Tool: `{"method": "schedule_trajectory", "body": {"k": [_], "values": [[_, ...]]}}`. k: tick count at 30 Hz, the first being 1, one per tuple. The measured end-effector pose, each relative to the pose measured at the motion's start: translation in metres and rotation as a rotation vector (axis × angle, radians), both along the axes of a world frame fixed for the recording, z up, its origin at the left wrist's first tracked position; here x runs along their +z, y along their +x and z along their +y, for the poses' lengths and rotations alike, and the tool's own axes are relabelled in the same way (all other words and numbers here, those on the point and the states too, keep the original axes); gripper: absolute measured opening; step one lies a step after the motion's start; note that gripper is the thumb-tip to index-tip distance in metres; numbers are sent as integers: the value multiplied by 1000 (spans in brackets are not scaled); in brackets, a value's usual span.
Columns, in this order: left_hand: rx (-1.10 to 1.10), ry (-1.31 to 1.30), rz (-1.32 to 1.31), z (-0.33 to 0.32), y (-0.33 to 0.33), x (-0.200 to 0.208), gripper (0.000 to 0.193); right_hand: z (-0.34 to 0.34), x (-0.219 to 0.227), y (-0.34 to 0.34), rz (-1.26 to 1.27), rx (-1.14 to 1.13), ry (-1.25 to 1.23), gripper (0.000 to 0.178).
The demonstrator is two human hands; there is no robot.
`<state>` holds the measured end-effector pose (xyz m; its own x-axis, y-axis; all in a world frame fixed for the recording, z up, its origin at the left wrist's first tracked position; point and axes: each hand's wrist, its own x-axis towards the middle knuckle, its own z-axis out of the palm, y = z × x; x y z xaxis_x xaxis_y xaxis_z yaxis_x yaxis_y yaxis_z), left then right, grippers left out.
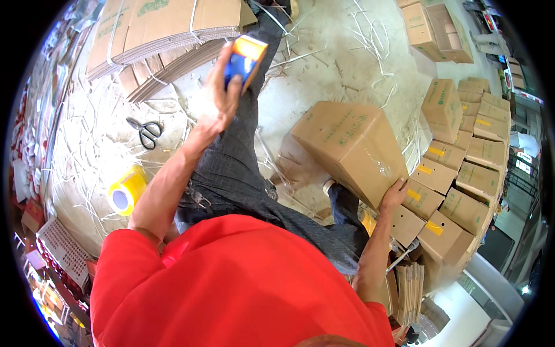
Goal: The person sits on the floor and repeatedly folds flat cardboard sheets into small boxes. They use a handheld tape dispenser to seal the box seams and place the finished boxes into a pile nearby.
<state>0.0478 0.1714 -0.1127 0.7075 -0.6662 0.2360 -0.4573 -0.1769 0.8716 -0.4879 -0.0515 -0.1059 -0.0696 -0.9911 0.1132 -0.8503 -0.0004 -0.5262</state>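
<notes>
My left hand [219,95] is raised over my leg, its fingers closed round a blue and orange box-shaped thing [247,58] with a pale end. What kind of thing it is, I cannot make out. At the right, my right hand [394,195] grips the lower corner of a brown cardboard box [352,150]. This box is tilted between my legs, with green print and shiny clear tape on it. Black scissors [147,133] lie on the floor at the left. Nearer to me, beside my left forearm, is a large roll of yellow tape [130,191].
Strapped stacks of flat cardboard [173,29] lie at the far left. Many brown boxes [442,156] are piled along the right, near my right hand. An open box [448,32] stands at the far right. Loose white straps [378,43] litter the floor.
</notes>
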Motion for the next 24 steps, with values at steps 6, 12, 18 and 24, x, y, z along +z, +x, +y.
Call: {"method": "schedule_trajectory", "body": {"k": [6, 12, 18, 24], "values": [[286, 56, 271, 60, 54, -62, 62, 7, -3, -39, -215, -155, 74, 69], [115, 448, -103, 127, 46, -146, 72, 20, -16, -72, -187, -180, -19, 69], [-50, 822, -294, 194, 37, -258, 75, 35, -17, -81, -311, -226, -25, 67], [-27, 727, -333, 170, 48, -242, 61, 41, -23, -91, -290, -275, -52, 67]]}}
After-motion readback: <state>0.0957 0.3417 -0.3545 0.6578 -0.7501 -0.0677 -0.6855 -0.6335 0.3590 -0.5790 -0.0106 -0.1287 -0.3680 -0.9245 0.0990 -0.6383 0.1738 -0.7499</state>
